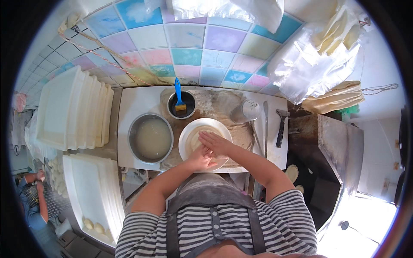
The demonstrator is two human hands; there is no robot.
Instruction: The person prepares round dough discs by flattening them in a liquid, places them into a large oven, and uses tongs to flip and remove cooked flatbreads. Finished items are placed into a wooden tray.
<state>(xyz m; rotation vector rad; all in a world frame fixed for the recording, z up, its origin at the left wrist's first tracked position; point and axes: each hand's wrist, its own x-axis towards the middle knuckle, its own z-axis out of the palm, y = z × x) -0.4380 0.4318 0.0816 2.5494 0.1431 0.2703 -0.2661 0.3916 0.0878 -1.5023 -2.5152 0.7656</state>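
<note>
My left hand and my right hand meet over a round white plate or form, on what looks like pale dough. The right hand lies flat with its fingers stretched to the left, partly over the fingers of the left. Whether either hand grips dough is hidden. Left of the plate stands a metal pot of cloudy liquid. Behind it, a blue-handled brush rests in a small dark bowl. A shaker with a perforated lid lies tilted at the back right.
A thin metal rod and a black-handled scraper lie on the right of the white worktop. An oven-like metal chamber holds flatbreads. Stacked white trays and another tray with dough pieces stand left; a co-worker is beyond.
</note>
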